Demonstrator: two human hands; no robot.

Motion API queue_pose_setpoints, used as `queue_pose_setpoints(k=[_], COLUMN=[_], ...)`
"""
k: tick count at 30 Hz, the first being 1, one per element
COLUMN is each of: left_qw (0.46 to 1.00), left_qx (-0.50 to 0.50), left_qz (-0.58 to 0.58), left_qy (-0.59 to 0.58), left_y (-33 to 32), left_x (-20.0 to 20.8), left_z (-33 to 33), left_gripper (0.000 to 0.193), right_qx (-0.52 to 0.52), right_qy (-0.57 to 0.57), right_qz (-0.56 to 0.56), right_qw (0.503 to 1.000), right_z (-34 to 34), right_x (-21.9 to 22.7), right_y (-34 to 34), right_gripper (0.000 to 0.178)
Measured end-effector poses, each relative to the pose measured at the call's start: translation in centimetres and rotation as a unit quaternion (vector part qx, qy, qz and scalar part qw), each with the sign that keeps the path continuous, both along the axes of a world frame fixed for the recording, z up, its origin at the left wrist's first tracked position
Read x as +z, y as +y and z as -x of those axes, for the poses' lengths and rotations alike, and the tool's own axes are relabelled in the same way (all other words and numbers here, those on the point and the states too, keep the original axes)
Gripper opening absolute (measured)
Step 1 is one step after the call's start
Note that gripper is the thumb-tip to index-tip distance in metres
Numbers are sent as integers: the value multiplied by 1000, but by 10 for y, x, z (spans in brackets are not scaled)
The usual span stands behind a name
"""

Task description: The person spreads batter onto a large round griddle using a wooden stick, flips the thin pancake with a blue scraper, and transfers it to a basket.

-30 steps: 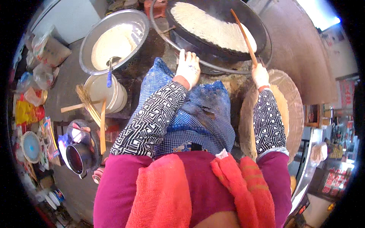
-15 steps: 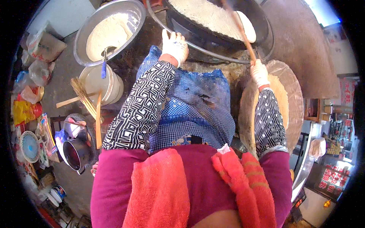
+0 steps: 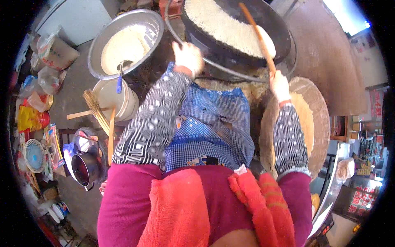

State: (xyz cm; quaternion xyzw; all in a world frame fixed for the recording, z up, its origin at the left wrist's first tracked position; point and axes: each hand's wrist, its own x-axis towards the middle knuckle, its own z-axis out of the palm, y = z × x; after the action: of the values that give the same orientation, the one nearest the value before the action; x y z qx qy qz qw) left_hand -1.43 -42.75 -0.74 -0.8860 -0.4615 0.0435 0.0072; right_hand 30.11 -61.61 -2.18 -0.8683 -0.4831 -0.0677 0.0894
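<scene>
Gripped in my gloved right hand (image 3: pixel 279 85) is a long wooden stick (image 3: pixel 258 35), slanting up over a round dark pan (image 3: pixel 282 24). A pale, grainy layer (image 3: pixel 222 26) covers much of the pan's inside. Beside the stick lies a smooth white oval piece (image 3: pixel 267 42); whether the two are joined is unclear. My gloved left hand (image 3: pixel 188 59) is at the metal hoop (image 3: pixel 224 70) around the pan's near side. Motion smears its fingers, so its grip on the hoop cannot be made out.
Left of the pan stands a metal basin (image 3: pixel 96 53) of pale batter with a blue-handled ladle (image 3: pixel 119 84). Below it are a whitish bucket (image 3: pixel 127 103) and a straw brush (image 3: pixel 96 108). A lined basket (image 3: pixel 323 111) sits beside my right forearm. Blue checked cloth (image 3: pixel 205 136) covers my lap.
The pan, basin and hoop sit slightly lower in the picture. My left hand has blurred and its fingers no longer show clearly. The stick has shifted slightly, still in my right hand.
</scene>
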Motion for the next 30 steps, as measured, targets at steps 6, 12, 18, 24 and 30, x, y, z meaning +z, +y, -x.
queue_pose_setpoints(k=[6,12,18,24,30], left_qw=[965,969,987,992,994], left_qx=[-142,-132,-120,-102,-74], left_qz=[-117,-158,-101,-72,-72], left_qy=[-187,-139,-43,-31,-43], left_y=[-87,-67,-53,-32,-11], left_x=[-52,-46,-32,-23,-30], left_z=[-44,-24,-17,-7,2], left_gripper=[57,44,44,45,44], right_qx=[-48,-9,-4,-18,3], right_qy=[-14,-67,-11,-47,-30], right_qz=[1,13,10,-15,7], right_qw=[999,998,1000,999,1000], right_z=[-33,-33,-3,-50,-19], right_x=[-5,-19,7,-12,-27], right_y=[-11,-19,-8,-8,-22], right_gripper=[31,26,27,32,31])
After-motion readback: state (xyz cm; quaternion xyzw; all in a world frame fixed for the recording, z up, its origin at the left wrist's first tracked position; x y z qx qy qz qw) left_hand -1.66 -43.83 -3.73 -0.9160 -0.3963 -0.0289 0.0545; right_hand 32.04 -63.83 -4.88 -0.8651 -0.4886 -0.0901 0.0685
